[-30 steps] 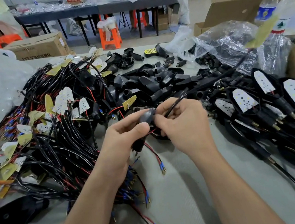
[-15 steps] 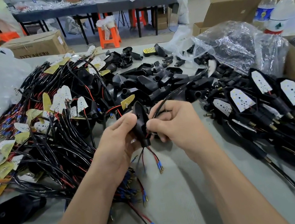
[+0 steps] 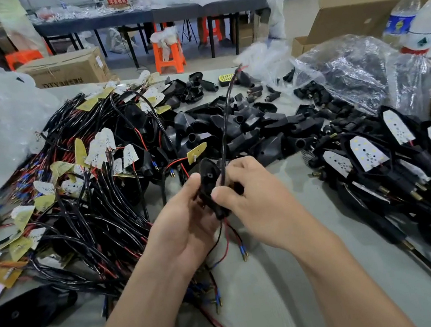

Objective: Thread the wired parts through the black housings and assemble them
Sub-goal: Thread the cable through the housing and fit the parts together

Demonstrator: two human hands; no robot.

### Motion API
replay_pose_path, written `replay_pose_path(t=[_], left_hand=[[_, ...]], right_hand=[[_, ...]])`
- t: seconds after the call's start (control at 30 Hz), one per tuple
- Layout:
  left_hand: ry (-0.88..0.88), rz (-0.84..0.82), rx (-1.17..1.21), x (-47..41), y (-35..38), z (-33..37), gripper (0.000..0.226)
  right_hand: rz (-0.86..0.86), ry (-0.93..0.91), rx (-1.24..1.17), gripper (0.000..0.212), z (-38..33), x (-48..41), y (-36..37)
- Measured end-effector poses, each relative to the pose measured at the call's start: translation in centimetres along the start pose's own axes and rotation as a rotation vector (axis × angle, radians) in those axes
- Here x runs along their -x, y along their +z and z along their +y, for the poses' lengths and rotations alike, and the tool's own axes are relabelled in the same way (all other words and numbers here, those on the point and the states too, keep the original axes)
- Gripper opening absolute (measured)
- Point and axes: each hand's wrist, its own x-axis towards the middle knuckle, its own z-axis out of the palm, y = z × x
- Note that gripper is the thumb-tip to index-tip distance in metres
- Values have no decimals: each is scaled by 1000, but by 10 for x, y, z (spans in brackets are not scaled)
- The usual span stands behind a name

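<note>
Hidden: lower housing covered by fingers; where the cable enters is unclear.
Left hand: curled round housing, upright above table.
Right hand: pinches cable beside housing.
Wires: hang below both hands.

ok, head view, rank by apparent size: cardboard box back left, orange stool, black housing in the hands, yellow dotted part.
1. cardboard box
2. orange stool and black housing: look alike; the housing is nearer the camera, so not ranked.
3. yellow dotted part
</note>
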Motion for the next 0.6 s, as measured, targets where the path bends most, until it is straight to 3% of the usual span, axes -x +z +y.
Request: replay_pose_path(t=[0.13, 0.33, 0.4, 0.47, 0.6], left_hand=[[30, -27, 64, -7, -2, 6, 46], [106, 9, 142, -12, -7, 8, 37], [133, 53, 114, -11, -8, 10, 37], [171, 106, 181, -11, -9, 13, 37], [237, 160, 318, -10, -16, 27, 37]], right_hand=[[153, 1, -172, 24, -6, 0, 4], [-38, -28, -252, 73, -6, 2, 10], [-84, 35, -404, 80, -4, 0, 10], [-127, 129, -546, 76, 1, -1, 4], [-200, 163, -375, 45, 16, -2, -15]])
